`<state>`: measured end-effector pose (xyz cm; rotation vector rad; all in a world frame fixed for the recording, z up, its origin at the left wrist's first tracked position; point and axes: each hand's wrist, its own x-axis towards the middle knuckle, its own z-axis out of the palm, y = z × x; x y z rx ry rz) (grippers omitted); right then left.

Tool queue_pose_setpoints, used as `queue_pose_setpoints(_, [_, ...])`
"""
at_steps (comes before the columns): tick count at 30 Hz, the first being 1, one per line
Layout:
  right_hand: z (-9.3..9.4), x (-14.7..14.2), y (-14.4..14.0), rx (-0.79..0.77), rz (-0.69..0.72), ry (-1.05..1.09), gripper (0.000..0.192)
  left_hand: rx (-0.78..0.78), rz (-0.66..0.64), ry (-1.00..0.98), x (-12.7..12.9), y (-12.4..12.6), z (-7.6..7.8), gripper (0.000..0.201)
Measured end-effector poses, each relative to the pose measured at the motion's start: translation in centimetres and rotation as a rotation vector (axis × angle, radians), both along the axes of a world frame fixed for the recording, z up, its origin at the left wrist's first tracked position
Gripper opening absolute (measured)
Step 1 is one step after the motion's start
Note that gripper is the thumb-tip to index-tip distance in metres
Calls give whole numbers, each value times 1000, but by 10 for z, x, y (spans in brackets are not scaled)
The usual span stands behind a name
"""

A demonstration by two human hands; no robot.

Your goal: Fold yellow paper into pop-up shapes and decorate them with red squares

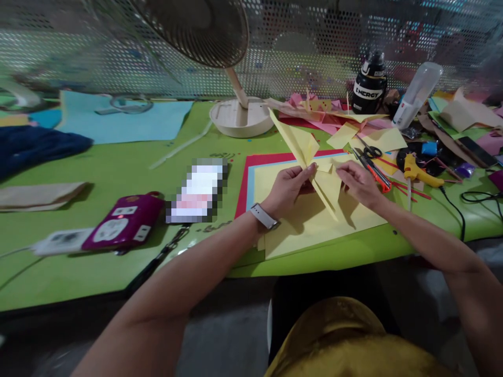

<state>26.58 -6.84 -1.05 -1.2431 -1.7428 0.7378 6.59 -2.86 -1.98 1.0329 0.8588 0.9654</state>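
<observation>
A folded piece of yellow paper, with long pointed flaps, is held above a stack of paper. My left hand, with a watch on its wrist, grips the folded paper near its middle between thumb and fingers. On the other side my right hand pinches the paper's right edge. Beneath both hands lie yellow sheets, with a light blue sheet and a red sheet showing at the left and back edges. Some of the fingers are hidden behind the paper.
Right of the stack lie scissors, an orange cutter and a yellow glue gun. Behind stand a fan, a black bottle and a clear bottle. A phone and purple pouch-like device lie left.
</observation>
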Motion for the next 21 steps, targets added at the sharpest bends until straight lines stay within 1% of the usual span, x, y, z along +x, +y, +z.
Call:
queue_pose_setpoints(1, [-1, 2, 0, 165, -28, -81, 18, -16, 12, -13, -1, 2, 0, 52])
queue_pose_setpoints(2, [-2, 4, 0, 308, -19, -182, 29, -30, 18, -26, -2, 3, 1, 51])
queue_pose_setpoints(3, [-2, 5, -1, 416, 33, -299, 44, -39, 18, -37, -2, 5, 1, 51])
queue_pose_setpoints(4, [-2, 6, -1, 487, 117, -419, 56, -42, 15, -49, -3, 5, 2, 50])
queue_pose_setpoints(5, [-3, 6, -2, 529, 205, -528, 63, -44, 8, -59, -3, 6, 2, 49])
queue_pose_setpoints(6, [-3, 6, -2, 554, 282, -621, 65, -45, -2, -69, -2, 6, 3, 48])
queue_pose_setpoints(7, [-4, 6, -2, 572, 341, -695, 64, -49, -12, -76, -2, 5, 3, 47])
queue_pose_setpoints(9, [-6, 5, -2, 619, 399, -783, 56, -75, -39, -76, 0, 3, 5, 44])
queue_pose_setpoints(11, [-7, 5, -1, 707, 412, -806, 48, -113, -64, -61, 2, 1, 5, 44])
queue_pose_setpoints(14, [-8, 7, 1, 868, 398, -772, 38, -136, -94, -49, 2, -1, 5, 46])
queue_pose_setpoints(16, [-8, 8, 2, 897, 401, -756, 35, -119, -107, -54, 2, -1, 3, 48])
queue_pose_setpoints(18, [-9, 9, 4, 853, 420, -743, 36, -98, -111, -55, 2, -2, 2, 50])
queue_pose_setpoints(21, [-9, 10, 6, 759, 427, -670, 34, -87, -104, -67, 2, -3, 3, 50])
